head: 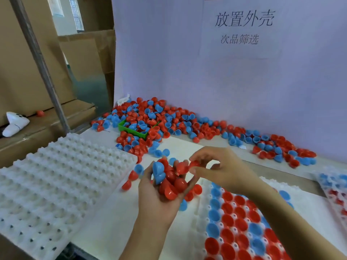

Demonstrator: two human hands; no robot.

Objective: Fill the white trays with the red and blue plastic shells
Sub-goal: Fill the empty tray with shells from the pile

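Pinching one red shell point(194, 163) between thumb and fingertips, the right hand point(221, 168) hovered just beside the left hand point(159, 192), which cupped a handful of shells point(170, 182), fingers curled up round them: two blue among roughly half a dozen red. Each shell was a smooth, glossy half-sphere, hollow inside. Three white trays showed. The tray under the right forearm point(234, 222) held red and blue shells seated open-side up in its pockets, a mostly blue column at its left edge. The left tray point(56, 184) had bare pockets. A third tray point(334, 186), cut off at the right edge, carried some of both colours. A few loose shells lay on the table point(105, 228) near the hands. Beyond them a pile point(169, 121), too many to count, spread along the white backboard point(169, 62), half burying one green bin point(131, 130).
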